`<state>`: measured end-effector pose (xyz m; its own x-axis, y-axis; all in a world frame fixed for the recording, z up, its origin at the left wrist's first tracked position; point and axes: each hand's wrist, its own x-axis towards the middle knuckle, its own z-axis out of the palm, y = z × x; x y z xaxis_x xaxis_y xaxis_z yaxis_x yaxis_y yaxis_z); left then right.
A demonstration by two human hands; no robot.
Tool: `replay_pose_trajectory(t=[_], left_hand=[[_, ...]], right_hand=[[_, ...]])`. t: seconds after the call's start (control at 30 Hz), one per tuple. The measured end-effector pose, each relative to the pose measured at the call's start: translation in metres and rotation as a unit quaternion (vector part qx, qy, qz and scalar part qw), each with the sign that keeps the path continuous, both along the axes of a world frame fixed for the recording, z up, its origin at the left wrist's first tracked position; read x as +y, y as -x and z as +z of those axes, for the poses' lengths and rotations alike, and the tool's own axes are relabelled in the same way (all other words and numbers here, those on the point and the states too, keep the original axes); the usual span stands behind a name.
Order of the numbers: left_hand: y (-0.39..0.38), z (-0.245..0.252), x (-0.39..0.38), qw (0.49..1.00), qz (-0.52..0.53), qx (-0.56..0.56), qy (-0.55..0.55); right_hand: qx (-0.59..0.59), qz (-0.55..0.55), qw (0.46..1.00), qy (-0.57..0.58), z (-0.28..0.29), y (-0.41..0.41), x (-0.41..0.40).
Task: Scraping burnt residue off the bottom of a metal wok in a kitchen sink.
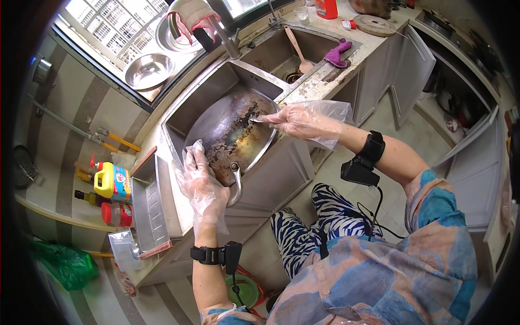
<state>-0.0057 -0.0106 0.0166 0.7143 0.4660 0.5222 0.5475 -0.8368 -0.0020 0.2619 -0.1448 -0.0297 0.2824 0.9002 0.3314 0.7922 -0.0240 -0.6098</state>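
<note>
A large metal wok with dark, scorched patches lies underside up in the left basin of a steel double sink. My left hand, in a clear plastic glove, rests on the wok's left rim beside its metal loop handle. Gloved the same way, my right hand pinches a small, thin metal piece, perhaps a blade or scraper, against the wok's blackened underside. Most of that piece is hidden by my fingers.
The right basin holds a wooden-coloured spatula; a purple cloth lies on its edge. The faucet stands behind, draped with a towel. At left are a steel drainer tray and a yellow detergent bottle. Cabinet doors stand ajar at right.
</note>
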Motion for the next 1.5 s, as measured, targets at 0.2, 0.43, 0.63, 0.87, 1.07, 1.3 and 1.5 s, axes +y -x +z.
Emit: replay_pose_trajectory(t=[0.2,0.43,0.63,0.87,1.07,1.3,1.5], left_hand=[[0.0,0.0,0.0,1.0,0.001,0.003,0.003],[0.003,-0.003,0.005,1.0,0.004,0.011,-0.015],[0.001,-0.005,0.003,1.0,0.002,0.005,0.014],[0.003,-0.003,0.002,1.0,0.006,0.012,0.005],[0.002,-0.002,0.005,1.0,0.002,0.009,-0.014],[-0.01,-0.002,0.002,0.999,-0.018,0.005,-0.033],[0.003,-0.002,0.003,1.0,-0.001,0.012,-0.01]], right_hand=[[0.108,0.078,0.991,0.028,0.013,-0.013,0.002],[0.053,0.041,0.997,0.024,0.012,-0.012,0.003],[0.178,0.085,0.979,-0.043,0.005,-0.01,0.004],[-0.014,0.084,0.996,-0.025,0.004,-0.008,0.008],[-0.042,0.049,0.997,0.031,0.018,0.008,0.004],[0.028,0.163,0.969,-0.181,-0.04,-0.068,0.018],[-0.16,0.013,0.987,-0.016,0.053,0.01,-0.012]])
